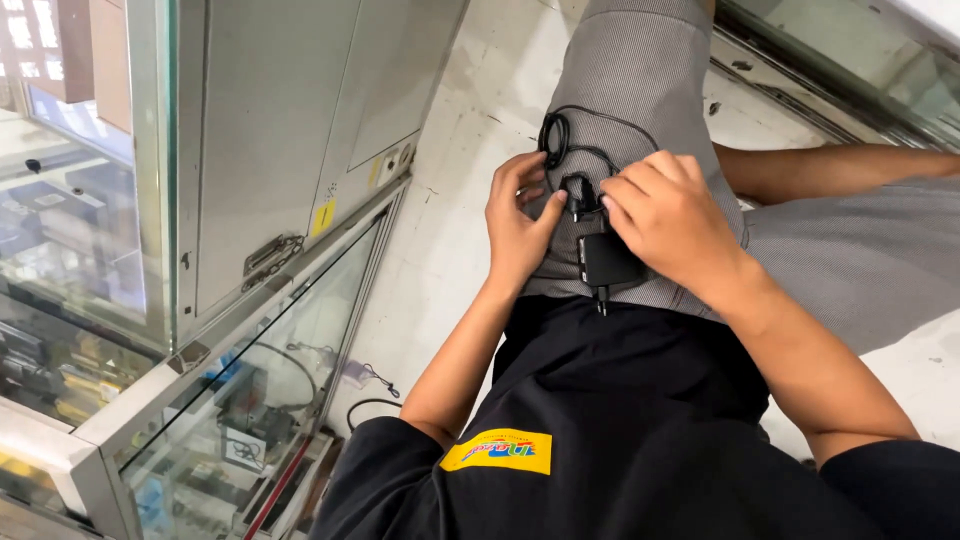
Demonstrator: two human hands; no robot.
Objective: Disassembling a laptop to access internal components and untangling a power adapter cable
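Black shirt [620, 400] lies below the grey-trousered thigh [640, 90] where both hands, left [515, 225] and right [665, 215], pinch a plug [577, 192] above a black charger [605, 260], whose coiled cable [555, 135] could slide off the sloping leg.

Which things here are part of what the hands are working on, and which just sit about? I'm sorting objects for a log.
In hand:
left hand on the black cable
right hand on the black adapter
both resting on the grey-trousered thigh

Lying about:
glass display case
grey metal cabinet
loose cord on the floor
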